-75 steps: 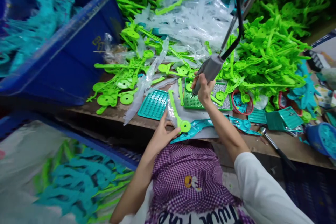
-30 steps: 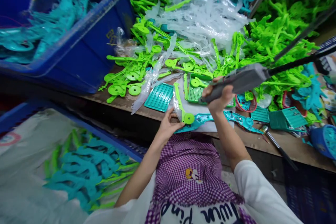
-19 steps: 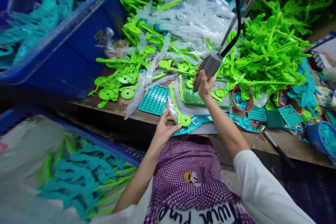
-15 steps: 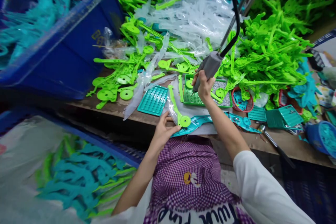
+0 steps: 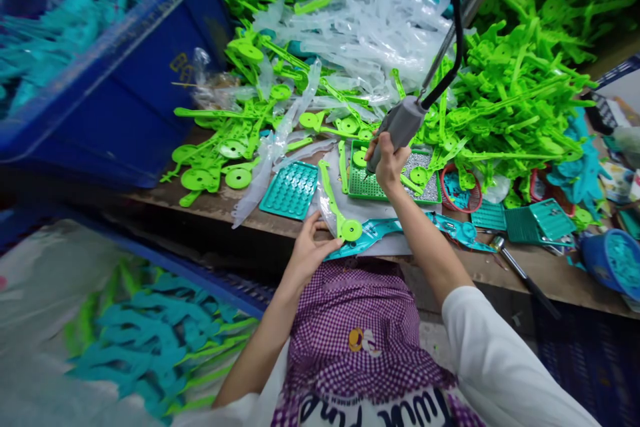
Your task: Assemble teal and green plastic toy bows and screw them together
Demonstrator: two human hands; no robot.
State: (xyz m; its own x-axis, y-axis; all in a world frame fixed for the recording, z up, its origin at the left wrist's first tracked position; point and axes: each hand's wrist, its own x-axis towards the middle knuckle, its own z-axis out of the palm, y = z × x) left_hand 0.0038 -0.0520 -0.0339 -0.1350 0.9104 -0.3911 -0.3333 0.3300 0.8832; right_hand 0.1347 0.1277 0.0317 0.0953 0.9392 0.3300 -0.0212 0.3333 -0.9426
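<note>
My right hand (image 5: 389, 161) is wrapped round a grey electric screwdriver (image 5: 403, 121), its tip pointing down over a green perforated tray (image 5: 365, 180) with small silvery screws (image 5: 425, 177) in its right part. At the table's front edge my left hand (image 5: 313, 245) grips the end of a teal plastic part (image 5: 373, 237), fingers and thumb closed about it. A lime-green arm with a round disc (image 5: 351, 230) lies over that end, beside a clear plastic piece (image 5: 326, 210). A teal dimpled tray (image 5: 289, 190) sits left of these.
A large blue bin (image 5: 125, 73) of teal parts stands at left. Heaps of clear pieces (image 5: 360, 33) and lime-green parts (image 5: 515, 93) cover the back. To the right lie a red basket (image 5: 481, 197), a ratchet wrench (image 5: 525, 273) and a blue bucket (image 5: 600, 260).
The whole view has shifted very slightly. Both hands, the screwdriver and the parts keep nearly the same places relative to each other.
</note>
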